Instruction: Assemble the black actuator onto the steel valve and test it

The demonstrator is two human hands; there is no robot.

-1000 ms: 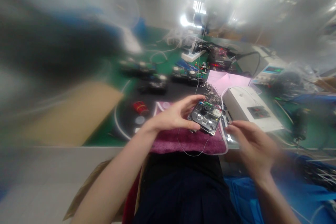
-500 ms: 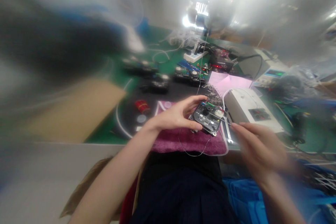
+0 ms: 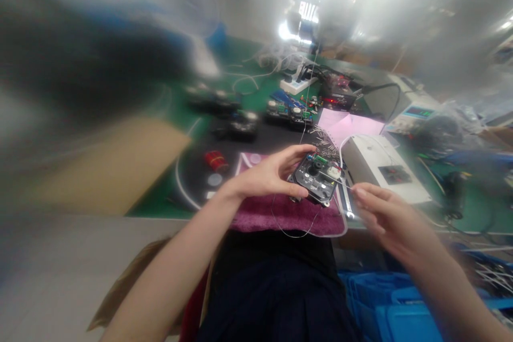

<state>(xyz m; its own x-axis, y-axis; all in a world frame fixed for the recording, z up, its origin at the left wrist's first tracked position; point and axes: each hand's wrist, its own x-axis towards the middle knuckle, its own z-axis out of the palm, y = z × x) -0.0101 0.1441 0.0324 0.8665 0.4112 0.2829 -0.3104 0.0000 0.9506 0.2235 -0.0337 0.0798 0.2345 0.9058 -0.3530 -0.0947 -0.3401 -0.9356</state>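
Observation:
My left hand (image 3: 280, 173) grips the left side of a black square device (image 3: 315, 181) with a clear top plate, its thumb along the near edge and fingers at the far edge. The device shows a round black part, a green connector and a white block. A thin, straight silvery wire or rod (image 3: 340, 180) runs from the device's top to my right hand (image 3: 385, 208), which pinches its outer end. Underneath lies a purple cloth (image 3: 264, 216) with a pale border. A loop of thin wire (image 3: 296, 236) hangs over the cloth's front.
Loose screws (image 3: 324, 141) lie behind the device. To the right are a wrench (image 3: 348, 203), a white box (image 3: 385, 168) and pink paper (image 3: 344, 127). Similar circuit modules (image 3: 290, 112) stand farther back. A red bundle (image 3: 215, 160) is at left, blue bins (image 3: 385, 299) below right.
My right hand has shifted slightly and its forearm has swung outward to the right, still pinching the thin strand. My left hand and the device have barely moved.

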